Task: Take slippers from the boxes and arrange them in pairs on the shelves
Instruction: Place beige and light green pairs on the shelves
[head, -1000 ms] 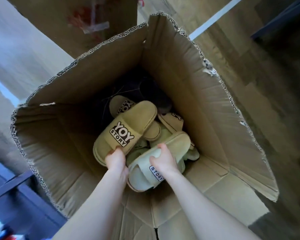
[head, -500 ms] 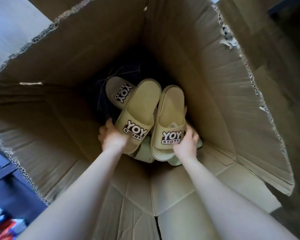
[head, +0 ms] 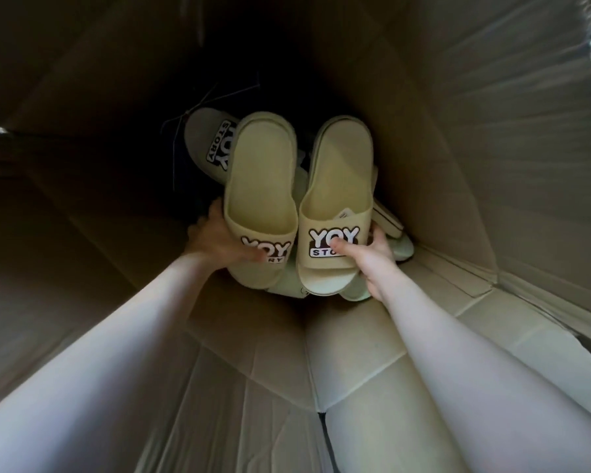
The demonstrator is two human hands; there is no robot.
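Slippers now parallel, toes toward camera, nearer than half second ago. Left grip (head: 219, 242) clasps left slipper (head: 260, 186) at strap side. Right grip (head: 372, 259) pinches right slipper (head: 338, 179), thumb on logo. Both inside box (head: 458, 165), over loose slippers (head: 212, 145).

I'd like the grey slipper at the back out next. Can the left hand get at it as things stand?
Probably not yet. The left hand is full, gripping the left yellow slipper, whose heel covers part of the grey slipper. With that lifted out, the way looks free.
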